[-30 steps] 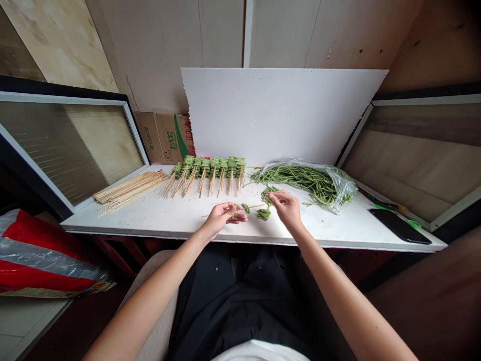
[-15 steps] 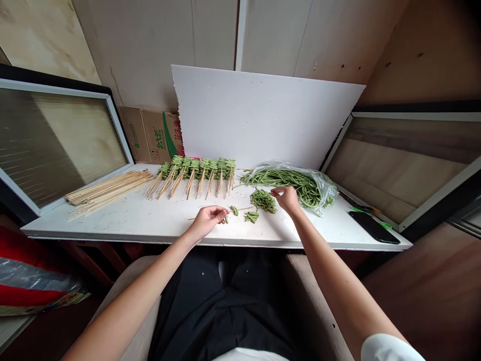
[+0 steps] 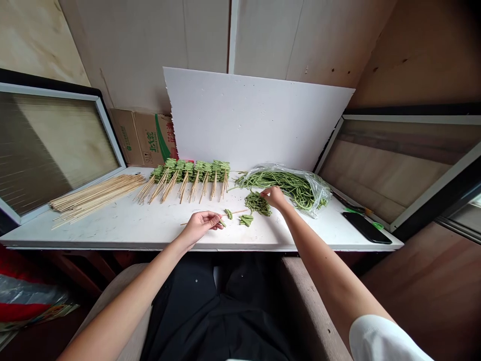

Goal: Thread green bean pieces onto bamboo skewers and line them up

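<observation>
My left hand (image 3: 201, 226) is closed around a thin wooden skewer (image 3: 239, 211), which pokes out past both sides of the fist. Short green bean pieces (image 3: 228, 214) sit on or against this skewer by my fingertips. At the edge of a pile of cut green beans (image 3: 257, 204), my right hand (image 3: 275, 197) has its thumb and fingers pinched together; what lies between them is too small to make out. Between the hands, a small cluster of bean pieces (image 3: 246, 220) rests on the white table (image 3: 210, 235).
Bundles of threaded bean skewers (image 3: 195, 172) stand in a row at the back, left of a clear plastic bag (image 3: 322, 193) of long beans. Bare skewers (image 3: 97, 194) lie at left. A black phone (image 3: 366, 227) is at right. A white board (image 3: 259, 118) leans behind.
My right hand has moved slightly left and down onto the bean pile. My left hand keeps its hold on the skewer. The whole view has shifted a little.
</observation>
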Demonstrator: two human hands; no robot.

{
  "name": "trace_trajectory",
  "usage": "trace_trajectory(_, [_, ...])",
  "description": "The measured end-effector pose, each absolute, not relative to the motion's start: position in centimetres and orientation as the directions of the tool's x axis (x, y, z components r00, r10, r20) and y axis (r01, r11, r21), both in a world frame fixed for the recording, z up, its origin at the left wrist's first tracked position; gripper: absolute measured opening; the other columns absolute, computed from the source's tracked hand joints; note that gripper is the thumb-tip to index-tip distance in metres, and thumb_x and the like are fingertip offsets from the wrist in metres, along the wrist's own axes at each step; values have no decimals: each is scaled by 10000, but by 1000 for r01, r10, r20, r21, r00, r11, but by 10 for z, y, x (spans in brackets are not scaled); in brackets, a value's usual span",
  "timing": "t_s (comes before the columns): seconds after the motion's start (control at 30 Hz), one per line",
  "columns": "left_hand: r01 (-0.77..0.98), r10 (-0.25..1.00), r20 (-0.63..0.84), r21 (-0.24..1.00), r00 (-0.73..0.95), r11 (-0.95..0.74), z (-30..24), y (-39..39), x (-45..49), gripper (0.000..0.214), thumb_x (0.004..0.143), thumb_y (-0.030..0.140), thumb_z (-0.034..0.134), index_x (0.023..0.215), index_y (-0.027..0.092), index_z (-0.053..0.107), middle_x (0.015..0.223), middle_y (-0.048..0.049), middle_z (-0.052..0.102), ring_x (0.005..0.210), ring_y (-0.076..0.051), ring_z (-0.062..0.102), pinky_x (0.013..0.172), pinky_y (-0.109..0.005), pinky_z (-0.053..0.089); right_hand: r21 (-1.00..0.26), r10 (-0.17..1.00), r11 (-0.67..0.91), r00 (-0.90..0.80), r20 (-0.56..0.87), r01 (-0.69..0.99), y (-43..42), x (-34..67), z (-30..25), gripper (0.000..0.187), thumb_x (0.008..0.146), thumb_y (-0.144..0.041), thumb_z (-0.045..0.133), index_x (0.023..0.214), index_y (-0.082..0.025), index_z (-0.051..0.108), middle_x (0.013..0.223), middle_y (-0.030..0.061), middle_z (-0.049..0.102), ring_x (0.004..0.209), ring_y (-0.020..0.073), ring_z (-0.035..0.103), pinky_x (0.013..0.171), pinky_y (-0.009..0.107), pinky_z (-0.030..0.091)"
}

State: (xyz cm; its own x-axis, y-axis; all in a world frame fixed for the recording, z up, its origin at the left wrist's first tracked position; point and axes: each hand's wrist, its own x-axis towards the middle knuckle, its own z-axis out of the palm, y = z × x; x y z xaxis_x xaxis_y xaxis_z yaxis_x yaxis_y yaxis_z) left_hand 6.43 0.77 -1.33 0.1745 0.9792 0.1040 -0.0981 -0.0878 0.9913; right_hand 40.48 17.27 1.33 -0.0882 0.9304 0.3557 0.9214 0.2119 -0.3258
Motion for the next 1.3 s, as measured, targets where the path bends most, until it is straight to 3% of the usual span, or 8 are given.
trace_trajectory(0.2, [-84, 980, 80, 994, 183, -66, -4, 3, 68, 568, 712, 557, 953, 1024, 121, 764, 1000, -166, 832, 946, -295, 814, 812, -355, 616, -416, 902, 338, -165, 399, 844, 140, 398, 24, 226, 1012, -274, 649, 1084, -201, 851, 1189, 120, 821, 1141, 267, 722, 1073, 395, 498])
trace_trajectory(0.33, [-56, 987, 72, 996, 141, -65, -2, 8, 75, 562, 730, 554, 944, 1037, 125, 750, 1000, -179, 831, 961, -317, 816, 805, -368, 623, -668, 827, 551, -435, 357, 500, 92, 362, 37, 356, 1004, -508, 672, 1089, -208, 844, 1174, 119, 823, 1021, 267, 772, 862, 351, 577])
trace_trajectory(0.47, [-35, 991, 78, 997, 110, -74, -6, 16, 84, 593, 709, 581, 946, 1037, 127, 751, 1013, -179, 832, 970, -317, 810, 819, -378, 626, -573, 705, 684, -611, 361, 451, 48, 312, 40, 232, 911, -383, 826, 1081, -228, 855, 994, 87, 842, 912, 241, 763, 843, 332, 547])
trace_trajectory(0.67, [19, 990, 99, 995, 105, -101, -11, 22, 75, 593, 779, 644, 867, 1065, 141, 736, 1027, -182, 826, 985, -321, 806, 885, -425, 623, -341, 722, 688, -560, 406, 640, 31, 283, 46, 148, 983, -223, 732, 1041, -252, 865, 944, 79, 833, 963, 252, 699, 856, 348, 470])
trace_trajectory(0.77, [233, 971, 202, 946, 124, -227, -17, 25, 58, 559, 813, 612, 832, 1133, 163, 740, 1020, -154, 817, 990, -319, 788, 934, -462, 603, -317, 742, 669, -577, 341, 673, 29, 287, 49, 104, 958, -250, 773, 991, -246, 871, 924, 83, 831, 1020, 284, 684, 851, 363, 454])
trace_trajectory(0.9, [687, 907, 399, 621, 137, -377, -30, 31, 32, 327, 869, 469, 758, 1092, 233, 796, 1086, -119, 789, 1056, -331, 715, 961, -464, 552, -389, 768, 638, -583, 264, 665, 22, 288, 45, 67, 898, -234, 829, 941, -258, 874, 901, 66, 831, 956, 268, 704, 782, 332, 460])
trace_trajectory(1.07, [855, 887, 394, 344, 242, -387, -38, 35, 19, 266, 992, 307, 561, 873, 232, 786, 984, -115, 754, 1010, -327, 669, 898, -428, 494, -589, 764, 615, -579, 283, 524, 17, 295, 35, 104, 916, -305, 811, 955, -222, 859, 896, 62, 826, 795, 211, 731, 723, 293, 502])
trace_trajectory(1.3, [854, 913, 392, 430, 116, -293, -43, 40, 12, 216, 993, 218, 493, 887, 217, 681, 1001, -112, 729, 940, -286, 671, 807, -360, 474, -720, 920, 389, -206, 333, 574, 79, 342, 42, 327, 1102, -354, 509, 1034, -153, 758, 1037, 117, 833, 969, 223, 767, 885, 330, 555])
